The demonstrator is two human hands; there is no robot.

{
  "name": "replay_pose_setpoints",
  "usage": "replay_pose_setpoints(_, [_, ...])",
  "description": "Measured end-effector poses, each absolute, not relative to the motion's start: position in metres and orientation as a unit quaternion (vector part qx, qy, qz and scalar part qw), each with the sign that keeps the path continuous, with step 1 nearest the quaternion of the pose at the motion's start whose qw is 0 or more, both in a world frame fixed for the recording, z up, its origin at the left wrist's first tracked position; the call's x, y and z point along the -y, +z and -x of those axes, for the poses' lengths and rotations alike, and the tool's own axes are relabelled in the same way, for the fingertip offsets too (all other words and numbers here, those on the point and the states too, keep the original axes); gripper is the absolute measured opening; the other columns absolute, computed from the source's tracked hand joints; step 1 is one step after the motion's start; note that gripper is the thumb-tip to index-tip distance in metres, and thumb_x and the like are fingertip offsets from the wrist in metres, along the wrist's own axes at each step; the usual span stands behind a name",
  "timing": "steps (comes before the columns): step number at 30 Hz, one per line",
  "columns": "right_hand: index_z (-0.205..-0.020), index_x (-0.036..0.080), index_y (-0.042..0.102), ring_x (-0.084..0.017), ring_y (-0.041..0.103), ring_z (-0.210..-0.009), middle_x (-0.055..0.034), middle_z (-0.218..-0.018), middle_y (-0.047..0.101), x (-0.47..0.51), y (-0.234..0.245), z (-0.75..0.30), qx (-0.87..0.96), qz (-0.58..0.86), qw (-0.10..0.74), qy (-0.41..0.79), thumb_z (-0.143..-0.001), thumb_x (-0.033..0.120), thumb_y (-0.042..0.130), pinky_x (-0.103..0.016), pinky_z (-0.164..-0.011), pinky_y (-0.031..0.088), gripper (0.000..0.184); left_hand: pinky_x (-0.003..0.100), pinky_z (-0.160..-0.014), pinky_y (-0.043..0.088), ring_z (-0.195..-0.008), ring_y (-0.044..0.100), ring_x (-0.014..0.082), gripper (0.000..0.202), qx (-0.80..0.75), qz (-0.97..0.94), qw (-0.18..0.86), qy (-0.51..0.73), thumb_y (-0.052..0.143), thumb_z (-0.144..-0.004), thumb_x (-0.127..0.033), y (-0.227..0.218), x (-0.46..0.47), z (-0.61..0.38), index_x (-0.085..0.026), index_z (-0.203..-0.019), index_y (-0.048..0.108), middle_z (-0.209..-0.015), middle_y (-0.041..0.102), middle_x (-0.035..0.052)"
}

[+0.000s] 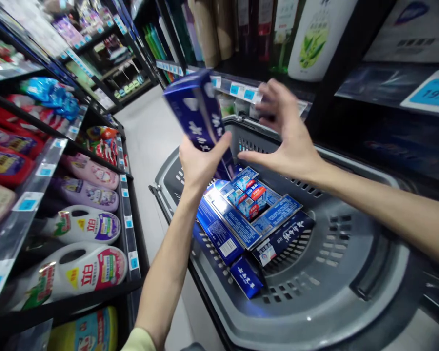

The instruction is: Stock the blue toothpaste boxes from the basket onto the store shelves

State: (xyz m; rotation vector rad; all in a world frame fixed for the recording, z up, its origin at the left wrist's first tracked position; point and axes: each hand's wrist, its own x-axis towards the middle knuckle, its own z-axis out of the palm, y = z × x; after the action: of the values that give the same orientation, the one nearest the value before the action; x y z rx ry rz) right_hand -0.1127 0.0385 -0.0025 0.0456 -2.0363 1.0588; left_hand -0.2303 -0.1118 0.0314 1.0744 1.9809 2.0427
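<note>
One dark-blue box (195,109) is clasped in the left hand (199,163) at eleven o'clock over the basket (314,319), the right hand (287,141) spread empty at twelve, seemingly mid-transfer, the next move likely calling for clearance above the cartons (223,234).

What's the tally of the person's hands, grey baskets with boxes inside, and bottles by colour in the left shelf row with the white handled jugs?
Left hand and right hand: 2
Grey basket: 1
White jugs: 2
Pink bottle: 1
Purple bottle: 1
Total: 7
</note>
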Motion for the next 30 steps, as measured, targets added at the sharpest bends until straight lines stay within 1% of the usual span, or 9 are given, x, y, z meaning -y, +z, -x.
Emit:
replay_pose_setpoints(3, [-0.150, 0.032, 0.031, -0.031, 0.060, -0.121, -0.0106, -0.142, 0.054, -0.039, -0.012, 0.119, 0.790, -0.041, 0.269, 0.549, -0.070, 0.051, 0.083, -0.049, -0.094, 0.059, 0.097, 0.041, -0.093, 0.055, -0.101, 0.065, 0.0241, 0.031, -0.553, -0.276, 0.135, 0.774, 0.074, -0.082, -0.048, 0.034, 0.108, 0.228, -0.021, -0.093, 0.065, -0.098, 0.069, 0.0046])
replay_pose_setpoints(6, [-0.140, 0.028, 0.048, -0.030, 0.065, -0.111, -0.0092, -0.131, 0.062, -0.038, -0.015, 0.119, 0.789, -0.048, 0.204, 0.578, -0.062, 0.045, 0.089, -0.048, -0.090, 0.060, 0.089, 0.038, -0.098, 0.053, -0.109, 0.063, 0.0223, 0.023, -0.488, -0.182, 0.210, 0.827, 0.073, -0.086, -0.043, 0.032, 0.104, 0.227, -0.022, -0.092, 0.067, -0.101, 0.069, 0.0034])
replay_pose_setpoints(9, [-0.124, 0.025, 0.060, -0.029, 0.066, -0.105, -0.0073, -0.118, 0.068, -0.036, -0.013, 0.119, 0.783, -0.024, 0.223, 0.580, -0.058, 0.040, 0.091, -0.046, -0.089, 0.060, 0.074, 0.039, -0.103, 0.050, -0.114, 0.062, 0.0237, 0.024, -0.452, -0.114, 0.283, 0.838, 0.070, -0.088, -0.040, 0.031, 0.103, 0.228, -0.017, -0.092, 0.067, -0.101, 0.069, 0.0059])
replay_pose_setpoints(11, [-0.116, 0.024, 0.064, -0.027, 0.069, -0.093, -0.0069, -0.106, 0.071, -0.037, -0.011, 0.120, 0.752, 0.030, 0.242, 0.612, -0.064, 0.043, 0.087, -0.044, -0.078, 0.062, 0.060, 0.043, -0.105, 0.049, -0.117, 0.061, 0.0255, 0.023, -0.424, -0.085, 0.312, 0.846, 0.067, -0.090, -0.037, 0.032, 0.104, 0.230, -0.015, -0.098, 0.066, -0.106, 0.069, 0.0086])
replay_pose_setpoints(13, [-0.114, 0.024, 0.064, -0.025, 0.070, -0.081, -0.0065, -0.096, 0.072, -0.039, -0.010, 0.122, 0.697, 0.090, 0.259, 0.663, -0.070, 0.047, 0.083, -0.039, -0.063, 0.060, 0.053, 0.045, -0.106, 0.047, -0.118, 0.061, 0.0257, 0.023, -0.397, -0.046, 0.316, 0.860, 0.065, -0.091, -0.032, 0.034, 0.106, 0.232, -0.015, -0.106, 0.065, -0.108, 0.069, 0.0102])
replay_pose_setpoints(16, [-0.110, 0.025, 0.063, -0.022, 0.070, -0.071, -0.0064, -0.093, 0.073, -0.045, -0.007, 0.125, 0.621, 0.164, 0.289, 0.710, -0.075, 0.049, 0.080, -0.030, -0.048, 0.053, 0.046, 0.044, -0.108, 0.045, -0.114, 0.063, 0.0236, 0.022, -0.369, 0.006, 0.320, 0.873, 0.064, -0.090, -0.029, 0.035, 0.108, 0.236, -0.015, -0.107, 0.063, -0.104, 0.070, 0.0098])
replay_pose_setpoints(19, [-0.101, 0.023, 0.065, -0.019, 0.069, -0.065, -0.0070, -0.095, 0.074, -0.050, -0.006, 0.126, 0.592, 0.207, 0.305, 0.716, -0.079, 0.049, 0.076, -0.026, -0.043, 0.048, 0.036, 0.044, -0.110, 0.043, -0.109, 0.064, 0.0220, 0.018, -0.358, 0.015, 0.352, 0.865, 0.063, -0.091, -0.029, 0.034, 0.108, 0.238, -0.015, -0.101, 0.061, -0.100, 0.069, 0.0087])
replay_pose_setpoints(24, [-0.100, 0.022, 0.065, -0.019, 0.069, -0.064, -0.0076, -0.096, 0.074, -0.050, -0.005, 0.126, 0.599, 0.213, 0.308, 0.708, -0.080, 0.051, 0.075, -0.026, -0.043, 0.047, 0.037, 0.044, -0.109, 0.044, -0.107, 0.064, 0.0220, 0.023, -0.355, 0.010, 0.367, 0.860, 0.059, -0.091, -0.037, 0.032, 0.111, 0.239, -0.015, -0.098, 0.059, -0.097, 0.066, 0.0092])
replay_pose_setpoints(30, [-0.099, 0.023, 0.064, -0.022, 0.070, -0.064, -0.0080, -0.096, 0.074, -0.051, -0.008, 0.126, 0.602, 0.197, 0.305, 0.711, -0.074, 0.055, 0.080, -0.028, -0.042, 0.047, 0.043, 0.041, -0.106, 0.047, -0.112, 0.062, 0.0237, 0.028, -0.366, 0.001, 0.363, 0.857, 0.056, -0.090, -0.043, 0.029, 0.112, 0.242, -0.017, -0.099, 0.058, -0.101, 0.065, 0.0116])
